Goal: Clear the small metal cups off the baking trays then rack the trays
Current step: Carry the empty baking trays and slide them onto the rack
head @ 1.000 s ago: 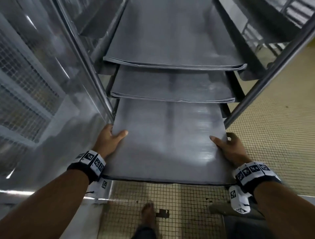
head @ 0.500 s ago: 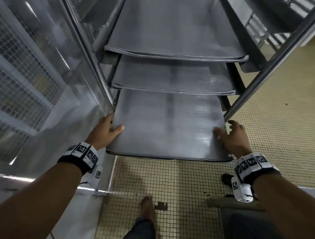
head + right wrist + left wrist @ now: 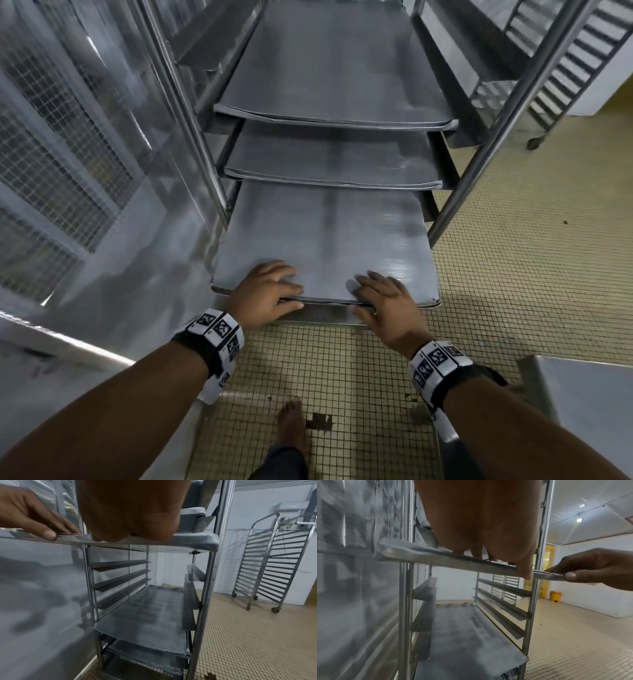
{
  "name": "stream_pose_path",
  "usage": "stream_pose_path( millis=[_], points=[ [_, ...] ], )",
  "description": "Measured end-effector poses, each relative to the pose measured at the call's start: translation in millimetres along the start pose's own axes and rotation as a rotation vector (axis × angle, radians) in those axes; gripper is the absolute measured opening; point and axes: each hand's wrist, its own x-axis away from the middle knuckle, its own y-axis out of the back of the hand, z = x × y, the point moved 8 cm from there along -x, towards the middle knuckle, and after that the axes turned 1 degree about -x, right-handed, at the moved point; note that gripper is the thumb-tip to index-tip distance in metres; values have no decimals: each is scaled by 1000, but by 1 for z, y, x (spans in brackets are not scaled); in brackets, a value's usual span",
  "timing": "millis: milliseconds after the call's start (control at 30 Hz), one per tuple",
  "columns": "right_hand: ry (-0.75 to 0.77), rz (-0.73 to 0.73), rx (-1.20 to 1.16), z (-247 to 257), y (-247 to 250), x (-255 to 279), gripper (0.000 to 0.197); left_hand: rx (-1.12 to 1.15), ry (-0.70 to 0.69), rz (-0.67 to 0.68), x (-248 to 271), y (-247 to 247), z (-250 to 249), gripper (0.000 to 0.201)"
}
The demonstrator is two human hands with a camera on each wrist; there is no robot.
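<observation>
A bare grey baking tray sits partway into the steel rack, its near end sticking out toward me. My left hand lies on the tray's near edge, fingers flat on top and thumb against the front rim. My right hand rests the same way just to its right. The left wrist view shows the tray rim under my left hand. In the right wrist view my right hand rests on the tray. Two more trays sit on runners above. No metal cups are in view.
A steel wall stands close on the left. Lower trays fill the rack's bottom runners. A second, bare rack stands to the right, a steel surface corner near my right arm. My foot is on the tiled floor.
Both hands left the tray's side edges and came together on its near edge. The tray has slid further into the rack.
</observation>
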Motion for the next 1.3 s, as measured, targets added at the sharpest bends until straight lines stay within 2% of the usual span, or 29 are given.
stream_pose_path(
  millis=[133,233,333,433,700,867,1000,1100,1200,1300],
  points=[
    [-90,-52,-24,-11,2,-12,49,-75,26,-63,-8,0,0,61],
    [-194,-71,-46,-21,5,-30,46,-148,147,-64,-24,2,6,57],
    [-275,-70,-63,-29,9,-57,44,-189,261,-35,-48,7,16,45],
    [-338,-70,-74,-38,15,-89,42,-189,330,2,-77,16,30,41],
    [-414,13,-99,-58,27,-146,39,-161,354,124,-141,25,60,40],
    [-410,21,-96,-61,30,-162,37,-173,343,133,-157,22,71,43],
    [-348,-77,-157,-68,28,-134,45,-152,304,65,-128,20,74,58],
    [-439,-203,-172,-100,39,-83,61,-104,368,-73,-82,38,89,72],
    [-705,-363,-262,-143,82,-35,58,-27,555,-224,-37,75,120,74],
    [-773,-565,-315,-167,155,-17,68,174,729,-437,-13,135,149,88]
  ],
)
